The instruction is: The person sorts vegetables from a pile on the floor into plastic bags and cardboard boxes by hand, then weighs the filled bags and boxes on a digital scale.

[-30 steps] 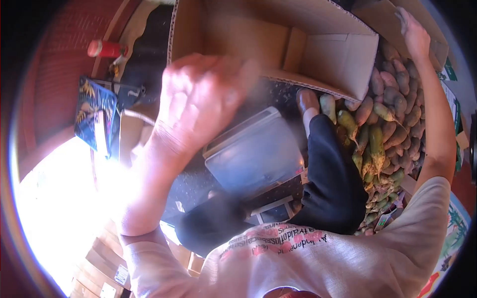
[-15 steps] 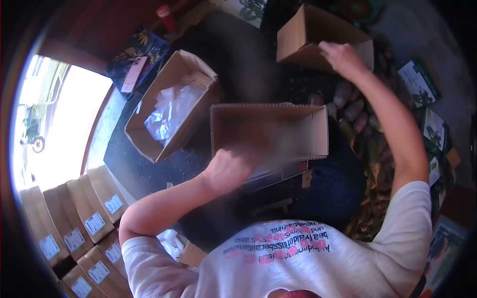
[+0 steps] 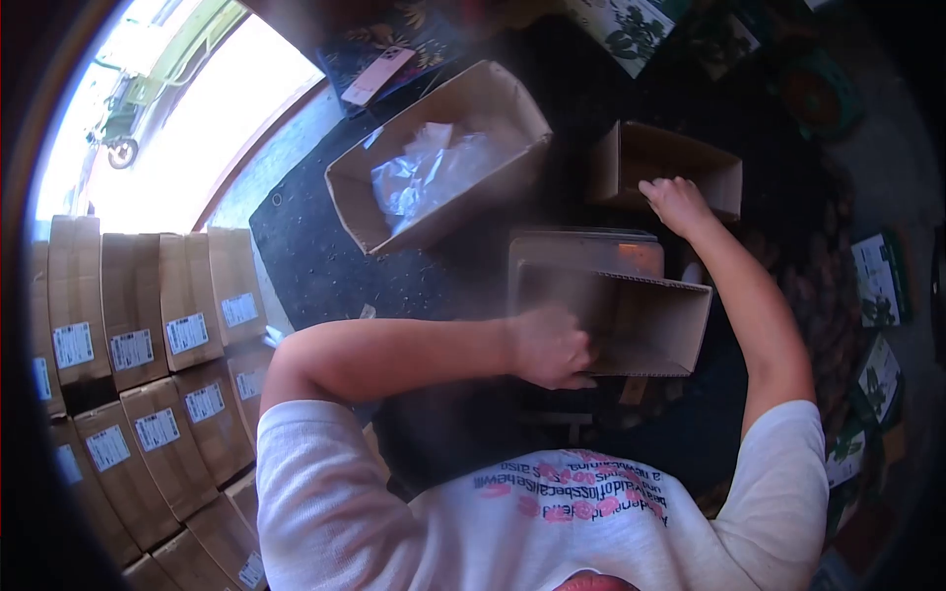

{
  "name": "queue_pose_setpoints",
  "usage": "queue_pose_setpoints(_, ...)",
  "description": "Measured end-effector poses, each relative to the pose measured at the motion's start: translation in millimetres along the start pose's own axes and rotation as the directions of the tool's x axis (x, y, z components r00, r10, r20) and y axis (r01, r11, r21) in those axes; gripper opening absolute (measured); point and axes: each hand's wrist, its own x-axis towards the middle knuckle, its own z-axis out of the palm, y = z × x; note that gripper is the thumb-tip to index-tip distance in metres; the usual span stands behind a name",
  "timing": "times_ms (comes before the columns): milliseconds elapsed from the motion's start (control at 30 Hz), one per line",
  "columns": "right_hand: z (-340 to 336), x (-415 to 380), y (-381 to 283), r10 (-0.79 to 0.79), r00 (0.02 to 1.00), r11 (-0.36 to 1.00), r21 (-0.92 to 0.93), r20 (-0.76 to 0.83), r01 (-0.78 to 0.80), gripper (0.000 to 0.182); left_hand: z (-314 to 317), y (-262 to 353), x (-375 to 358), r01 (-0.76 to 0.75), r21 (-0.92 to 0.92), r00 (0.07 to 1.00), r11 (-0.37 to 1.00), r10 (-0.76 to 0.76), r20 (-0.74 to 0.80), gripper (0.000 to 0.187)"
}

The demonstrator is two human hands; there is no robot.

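Observation:
My left hand is closed, partly blurred, at the near left corner of an open cardboard box in front of me. Its fingers curl over the rim. Further off to the right, my right hand is closed on the near wall of a second open cardboard box. Behind the nearer box shows a flat pale plate with an orange glow at its right. A third cardboard box, at the left, holds crumpled clear plastic.
Labelled cartons are stacked at the left. A pink phone lies on a dark patterned item at the back. Printed green-and-white boxes stand along the right side. A dark surface lies under the open boxes.
The whole view has turned, shifting the boxes across it. The far box now sits nearer the close one, my right hand still at its wall. The pale plate has come into sight.

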Motion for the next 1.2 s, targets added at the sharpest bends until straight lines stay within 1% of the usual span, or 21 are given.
queue_pose_setpoints(67, 2, 0, -3, -0.007, 0.999, 0.999, -0.031, 0.046, 0.008, 0.01, -42, -13, -7, 0.091, 0.019, 0.968, 0.996, -0.084, -0.238, 0.023)
queue_pose_setpoints(133, -3, 1, -10, 0.013, 0.998, 1.0, -0.02, 0.063, -0.011, 0.011, -51, -59, -36, 0.34, 0.046, 0.822, 0.939, -0.273, -0.499, 0.021)
queue_pose_setpoints(167, -13, -1, -13, 0.034, 0.998, 0.999, 0.001, 0.057, -0.034, 0.012, -53, -84, -58, 0.636, 0.04, 0.701, 0.771, -0.555, -0.448, 0.019)
queue_pose_setpoints(200, -26, -2, -14, 0.059, 0.997, 0.998, 0.019, 0.051, -0.06, 0.014, -53, -112, -83, 0.863, 0.033, 0.476, 0.504, -0.79, -0.386, 0.02)
queue_pose_setpoints(233, -42, 4, -21, 0.072, 0.996, 0.99, 0.128, -0.049, -0.065, 0.016, -47, -157, -130, 0.933, -0.237, 0.143, 0.272, -0.882, -0.45, 0.029)
queue_pose_setpoints(333, -74, 26, -44, 0.032, 0.959, 0.941, 0.332, -0.281, 0.066, 0.019, -9, -186, -158, 0.962, -0.271, -0.073, 0.04, -0.916, -0.395, 0.08)
queue_pose_setpoints(400, -90, 55, -74, -0.013, 0.941, 0.89, 0.425, -0.338, 0.165, 0.019, 9, -199, -154, 0.956, -0.279, -0.155, -0.09, -0.963, -0.221, 0.094)
queue_pose_setpoints(433, -99, 69, -91, -0.068, 0.949, 0.898, 0.396, -0.308, 0.192, 0.021, 10, -207, -156, 0.914, -0.387, -0.157, -0.12, -0.985, -0.066, 0.077)
queue_pose_setpoints(567, -111, 121, -149, -0.174, 0.942, 0.898, 0.346, -0.287, 0.271, 0.033, -21, -195, -153, 0.867, -0.492, -0.215, -0.084, -0.953, -0.215, 0.031)
queue_pose_setpoints(667, -107, 150, -200, -0.024, 0.84, 0.845, 0.438, -0.542, 0.307, 0.039, -70, -178, -153, 0.484, -0.848, -0.03, 0.217, -0.964, -0.263, 0.023)
queue_pose_setpoints(733, -110, 160, -218, 0.118, 0.772, 0.781, 0.539, -0.625, 0.316, 0.039, -97, -169, -144, 0.268, -0.864, 0.171, 0.425, -0.904, -0.392, 0.026)
queue_pose_setpoints(800, -117, 164, -224, 0.247, 0.779, 0.66, 0.689, -0.576, 0.3, 0.037, -130, -149, -140, -0.079, -0.888, 0.305, 0.453, -0.837, -0.454, 0.028)
queue_pose_setpoints(867, -129, 164, -196, 0.388, 0.673, 0.637, 0.711, -0.63, 0.298, 0.015, -143, -146, -156, -0.06, -0.84, 0.06, 0.539, -0.838, -0.543, 0.03)
queue_pose_setpoints(900, -135, 157, -181, 0.467, 0.626, 0.607, 0.741, -0.625, 0.287, 0.013, -143, -145, -165, -0.127, -0.799, 0.008, 0.587, -0.805, -0.593, 0.031)
queue_pose_setpoints(933, -143, 151, -166, 0.521, 0.621, 0.51, 0.798, -0.585, 0.323, 0.015, -136, -151, -167, -0.061, -0.766, 0.004, 0.64, -0.767, -0.641, 0.031)
queue_pose_setpoints(967, -149, 140, -155, 0.636, 0.699, 0.104, 0.933, -0.328, 0.344, 0.015, -117, -164, -166, 0.005, -0.729, 0.002, 0.685, -0.729, -0.685, 0.033)
queue_pose_setpoints(1000, -155, 131, -151, 0.68, 0.691, -0.034, 0.932, -0.243, 0.361, 0.016, -95, -180, -165, 0.074, -0.688, 0.003, 0.722, -0.69, -0.723, 0.034)
queue_pose_setpoints(1033, -163, 122, -149, 0.675, 0.712, -0.096, 0.933, -0.195, 0.347, 0.016, -68, -205, -162, 0.109, -0.672, 0.042, 0.733, -0.679, -0.733, 0.046)
queue_pose_setpoints(1100, -171, 113, -144, 0.651, 0.732, -0.114, 0.928, -0.199, 0.354, 0.016, -38, -218, -138, 0.443, -0.504, 0.21, 0.741, -0.633, -0.745, 0.071)
queue_pose_setpoints(1133, -172, 110, -142, 0.63, 0.739, -0.078, 0.926, -0.241, 0.369, 0.016, -30, -225, -123, 0.506, -0.384, 0.292, 0.772, -0.572, -0.767, 0.074)
queue_pose_setpoints(1200, -173, 104, -139, 0.637, 0.713, -0.049, 0.909, -0.291, 0.415, 0.015, -21, -237, -99, 0.643, -0.415, 0.379, 0.644, -0.739, -0.557, 0.067)
